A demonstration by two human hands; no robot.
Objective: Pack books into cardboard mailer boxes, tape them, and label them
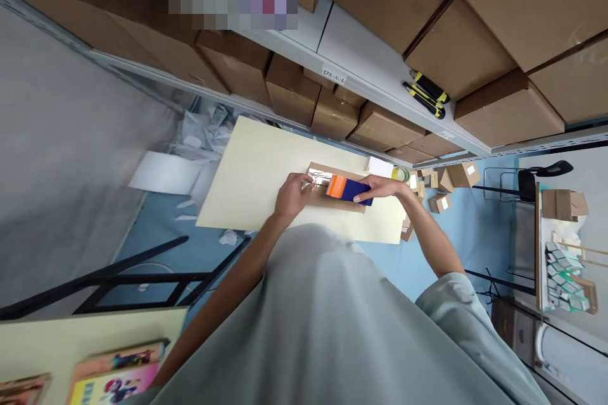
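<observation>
A flat brown cardboard box (340,174) lies on a pale yellow table (251,171). Its near end carries a strip of shiny clear tape. My left hand (291,195) is closed at that taped end, fingertips pinching the tape or a small shiny thing I cannot make out. My right hand (382,187) grips an orange and dark blue tape dispenser (348,189) that rests on the box.
Shelves with several brown cartons (430,6) rise beyond the table. Two yellow-black utility knives (427,95) lie on a shelf. A tape roll (401,174) and small boxes (439,202) sit at the table's right. Colourful books (116,373) lie on a second table lower left.
</observation>
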